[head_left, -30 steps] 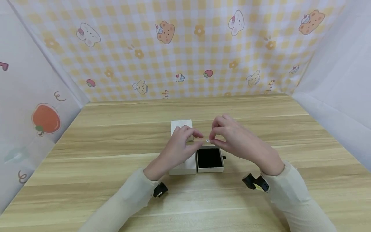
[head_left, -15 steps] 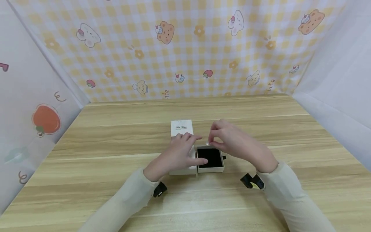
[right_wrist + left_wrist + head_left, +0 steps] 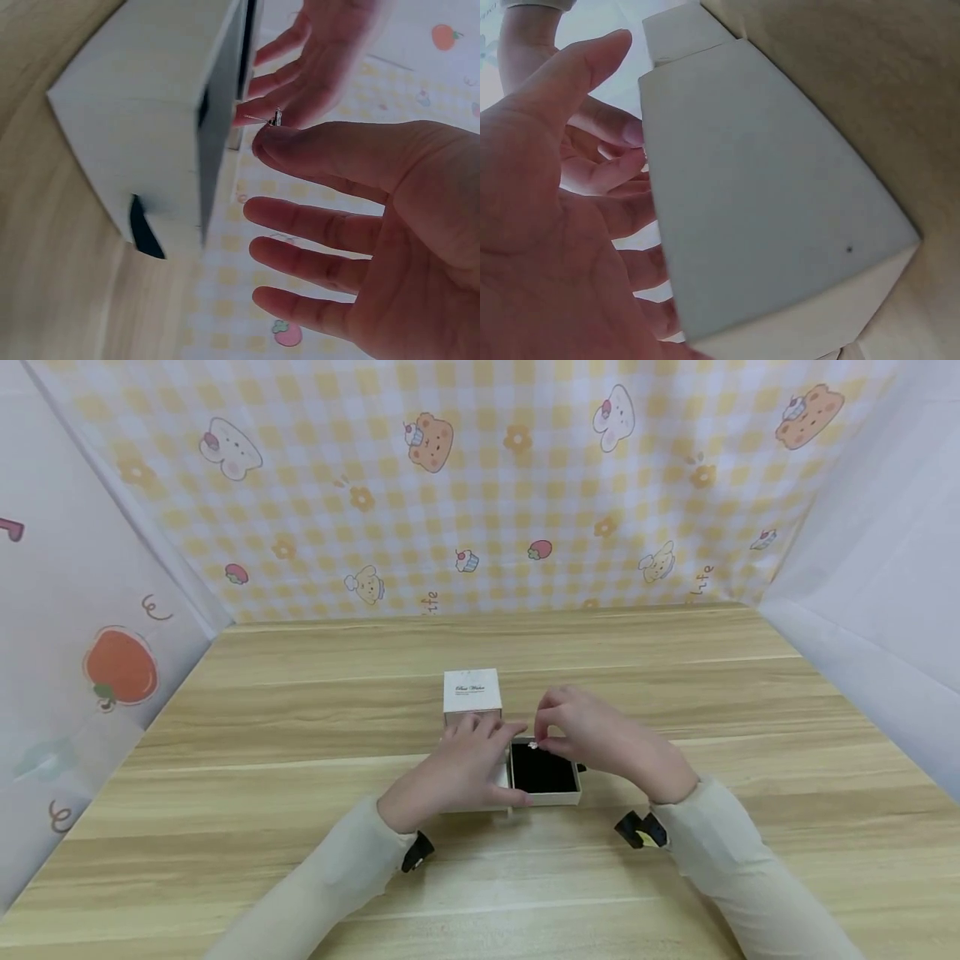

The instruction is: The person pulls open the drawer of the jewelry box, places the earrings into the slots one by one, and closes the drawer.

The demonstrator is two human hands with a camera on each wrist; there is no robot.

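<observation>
My right hand (image 3: 600, 739) pinches a small sparkling stud earring (image 3: 277, 117) between thumb and index finger, its thin post pointing out toward the box. The other fingers of that hand stay extended in the right wrist view. In the head view, the earring hangs over the far rim of an open white jewellery box (image 3: 562, 798) with a black lining. My left hand (image 3: 457, 772) lies spread over a white lid-like box (image 3: 501, 777) on the left, its thumb reaching to the open box's near-left corner. In the left wrist view, its thumb stands off the white box wall (image 3: 765, 187).
Behind the left hand stands another white box (image 3: 472, 691) with dark printed lettering. A black ribbon tab (image 3: 144, 231) sticks out of the open box's side. The wooden table (image 3: 300, 693) meets a yellow checked cloth (image 3: 517, 485) at the back.
My right hand has come nearer and lower, bringing the earring from behind the open box to over its far rim. My left hand has moved nearer, its thumb lowered to the box's front-left corner.
</observation>
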